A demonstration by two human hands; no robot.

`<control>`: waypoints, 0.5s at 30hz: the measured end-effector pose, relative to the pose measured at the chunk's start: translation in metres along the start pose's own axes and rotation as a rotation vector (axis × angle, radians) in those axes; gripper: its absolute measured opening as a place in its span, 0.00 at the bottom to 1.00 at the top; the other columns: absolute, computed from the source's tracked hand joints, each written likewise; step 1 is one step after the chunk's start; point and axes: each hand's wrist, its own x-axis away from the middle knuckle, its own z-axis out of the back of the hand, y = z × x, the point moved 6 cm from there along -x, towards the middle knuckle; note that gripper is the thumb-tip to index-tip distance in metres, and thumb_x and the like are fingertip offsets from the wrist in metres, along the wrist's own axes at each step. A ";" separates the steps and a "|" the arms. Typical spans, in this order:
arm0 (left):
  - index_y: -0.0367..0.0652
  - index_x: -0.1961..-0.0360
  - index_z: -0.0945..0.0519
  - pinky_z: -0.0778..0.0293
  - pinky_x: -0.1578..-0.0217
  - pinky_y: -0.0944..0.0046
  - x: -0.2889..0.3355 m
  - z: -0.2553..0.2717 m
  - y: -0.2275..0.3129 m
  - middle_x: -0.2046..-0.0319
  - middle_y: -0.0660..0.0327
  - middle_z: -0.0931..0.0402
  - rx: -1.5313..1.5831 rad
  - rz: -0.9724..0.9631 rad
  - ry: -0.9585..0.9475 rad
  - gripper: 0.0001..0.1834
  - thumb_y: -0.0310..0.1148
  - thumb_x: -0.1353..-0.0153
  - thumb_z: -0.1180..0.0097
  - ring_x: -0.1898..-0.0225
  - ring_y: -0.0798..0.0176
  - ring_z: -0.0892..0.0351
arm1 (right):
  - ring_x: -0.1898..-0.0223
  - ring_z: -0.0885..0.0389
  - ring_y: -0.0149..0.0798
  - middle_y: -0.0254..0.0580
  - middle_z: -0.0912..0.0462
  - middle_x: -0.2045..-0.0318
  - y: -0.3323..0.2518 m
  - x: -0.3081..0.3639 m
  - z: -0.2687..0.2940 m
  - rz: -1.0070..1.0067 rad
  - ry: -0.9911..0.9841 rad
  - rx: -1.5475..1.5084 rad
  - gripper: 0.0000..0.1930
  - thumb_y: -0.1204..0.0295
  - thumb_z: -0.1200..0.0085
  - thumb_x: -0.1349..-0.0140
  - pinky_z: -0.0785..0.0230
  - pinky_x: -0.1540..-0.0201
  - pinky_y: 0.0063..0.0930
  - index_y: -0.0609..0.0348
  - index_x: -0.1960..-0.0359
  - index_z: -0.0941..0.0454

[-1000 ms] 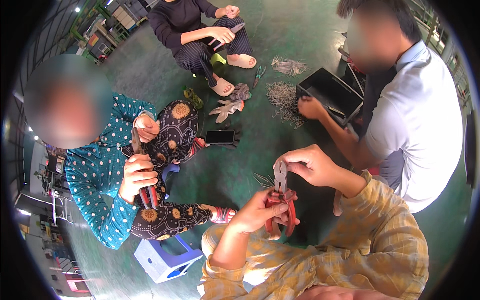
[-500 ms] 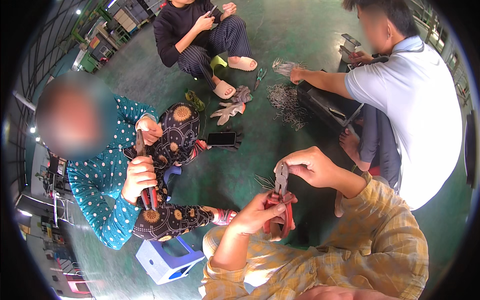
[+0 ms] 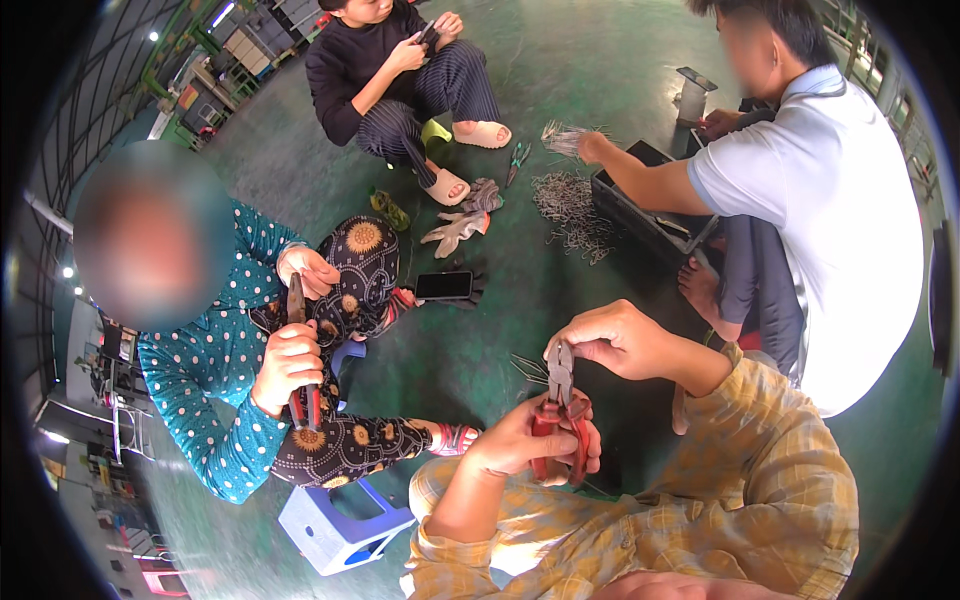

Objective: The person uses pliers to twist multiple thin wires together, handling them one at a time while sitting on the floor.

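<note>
My left hand (image 3: 522, 438) is wrapped round the red handles of a pair of pliers (image 3: 562, 375), whose metal jaws point up and away from me. At the jaw tips, my right hand (image 3: 622, 338) has its thumb and forefinger pinched together. Whatever lies between those fingers is too small to make out. Several thin metal wires (image 3: 528, 369) lie on the floor just left of the jaws.
On my left, a person in a dotted shirt holds red-handled pliers (image 3: 297, 300) above a blue-and-white stool (image 3: 335, 528). A phone (image 3: 444, 286), gloves (image 3: 456, 231) and a pile of bent wire pieces (image 3: 572, 205) lie ahead. A person in white reaches across a black box (image 3: 650, 222).
The pliers in my left hand have dropped slightly, and their handles look spread wider. My right hand stays pinched by the jaws. The person on the left has shifted their pliers slightly.
</note>
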 end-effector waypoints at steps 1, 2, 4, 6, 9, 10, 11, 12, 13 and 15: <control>0.35 0.54 0.39 0.23 0.65 0.53 0.001 -0.002 0.002 0.66 0.45 0.26 -0.029 -0.020 -0.026 0.22 0.22 0.50 0.45 0.64 0.49 0.21 | 0.68 0.20 0.40 0.43 0.19 0.70 -0.001 -0.001 -0.001 0.002 -0.015 -0.002 0.10 0.84 0.49 0.47 0.29 0.65 0.28 0.62 0.64 0.22; 0.35 0.54 0.39 0.22 0.66 0.54 0.000 -0.004 0.003 0.66 0.46 0.26 -0.057 -0.038 -0.055 0.23 0.22 0.50 0.45 0.64 0.50 0.22 | 0.69 0.20 0.41 0.43 0.19 0.70 -0.001 -0.001 -0.002 0.002 -0.028 -0.001 0.10 0.83 0.49 0.47 0.29 0.65 0.28 0.62 0.64 0.22; 0.35 0.56 0.36 0.23 0.66 0.55 0.000 -0.007 0.003 0.67 0.47 0.26 -0.077 -0.030 -0.077 0.21 0.23 0.51 0.44 0.63 0.50 0.22 | 0.68 0.20 0.43 0.44 0.20 0.70 -0.003 -0.002 -0.003 -0.005 -0.063 -0.017 0.09 0.82 0.49 0.47 0.29 0.65 0.29 0.63 0.64 0.24; 0.34 0.58 0.34 0.23 0.66 0.56 0.000 -0.009 0.003 0.67 0.48 0.26 -0.078 -0.020 -0.103 0.19 0.25 0.52 0.43 0.63 0.51 0.23 | 0.67 0.21 0.46 0.48 0.21 0.69 -0.007 -0.004 -0.002 -0.015 -0.108 -0.052 0.09 0.81 0.48 0.48 0.30 0.63 0.30 0.66 0.64 0.26; 0.34 0.64 0.31 0.25 0.64 0.56 0.000 -0.005 -0.005 0.67 0.48 0.27 -0.027 -0.017 -0.106 0.16 0.28 0.53 0.40 0.63 0.51 0.23 | 0.66 0.22 0.43 0.47 0.22 0.69 -0.010 -0.004 -0.001 0.066 -0.135 -0.117 0.10 0.74 0.46 0.47 0.31 0.62 0.30 0.66 0.65 0.27; 0.34 0.66 0.31 0.25 0.64 0.56 0.000 -0.003 -0.010 0.67 0.49 0.27 0.011 -0.025 -0.077 0.16 0.29 0.53 0.40 0.63 0.52 0.23 | 0.67 0.22 0.42 0.47 0.23 0.69 -0.010 -0.004 -0.001 0.057 -0.146 -0.172 0.11 0.72 0.45 0.46 0.32 0.63 0.30 0.67 0.65 0.27; 0.33 0.67 0.30 0.26 0.63 0.56 0.000 -0.001 -0.012 0.68 0.49 0.27 0.049 -0.034 -0.045 0.15 0.29 0.53 0.39 0.63 0.52 0.23 | 0.67 0.22 0.41 0.46 0.23 0.69 -0.009 -0.003 -0.001 0.049 -0.159 -0.228 0.12 0.70 0.44 0.46 0.32 0.63 0.30 0.67 0.65 0.27; 0.34 0.68 0.30 0.26 0.63 0.56 0.000 -0.002 -0.011 0.69 0.50 0.27 0.027 -0.008 -0.027 0.15 0.29 0.52 0.39 0.65 0.53 0.24 | 0.67 0.23 0.40 0.46 0.23 0.69 -0.009 -0.003 -0.002 0.042 -0.172 -0.284 0.13 0.68 0.44 0.46 0.32 0.63 0.30 0.67 0.65 0.27; 0.34 0.69 0.31 0.27 0.63 0.57 0.001 -0.003 -0.008 0.70 0.51 0.28 0.005 0.017 -0.010 0.14 0.29 0.52 0.39 0.66 0.54 0.24 | 0.68 0.23 0.40 0.45 0.23 0.70 -0.010 -0.004 -0.003 0.023 -0.192 -0.247 0.14 0.67 0.44 0.46 0.32 0.64 0.30 0.67 0.66 0.26; 0.35 0.70 0.31 0.28 0.64 0.57 0.001 -0.004 -0.006 0.73 0.53 0.28 -0.030 0.045 0.026 0.13 0.29 0.51 0.40 0.68 0.55 0.25 | 0.70 0.24 0.39 0.44 0.24 0.70 -0.013 -0.005 -0.001 -0.022 -0.227 -0.167 0.15 0.64 0.43 0.45 0.33 0.66 0.30 0.66 0.66 0.25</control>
